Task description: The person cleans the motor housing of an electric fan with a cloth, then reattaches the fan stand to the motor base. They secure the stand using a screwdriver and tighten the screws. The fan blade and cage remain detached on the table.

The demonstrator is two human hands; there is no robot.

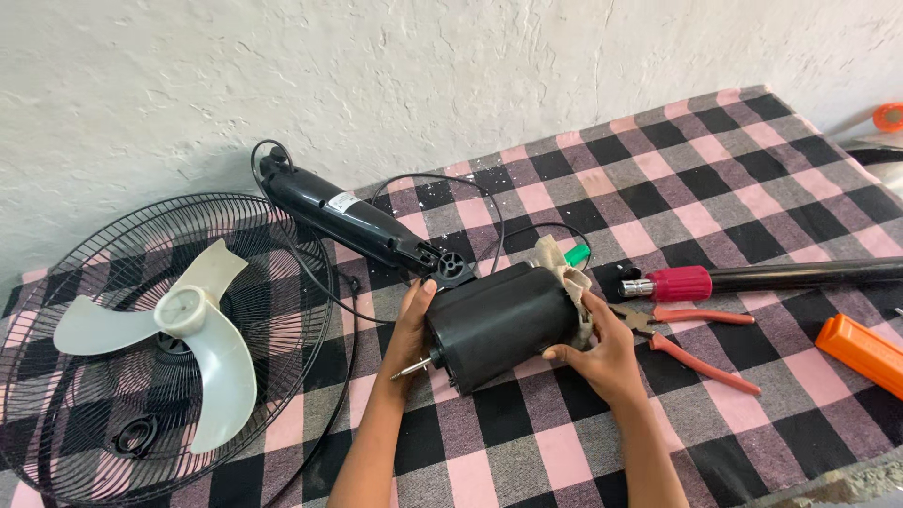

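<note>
Just below the centre of the frame I have the black fan motor housing (499, 323) lying on its side on the checked cloth of the desk (715, 188), its thin metal shaft (411, 369) poking out toward the lower left. My left hand (411, 325) cups the shaft end, fingers (419, 299) pressed flat against the casing. My right hand (607, 350) clasps the far end, fingers curled around the body and pinning a beige rag (562, 266) against it. I judge the housing heavy for its bulk, rigid and smooth, so it could roll or slip; the broad sides are the safe hold, not the shaft. Left of it sit the wire fan guard (85, 414) and white blade (202, 320); the black stand neck (353, 221) lies above, red-handled pliers (701, 343) to the right.
</note>
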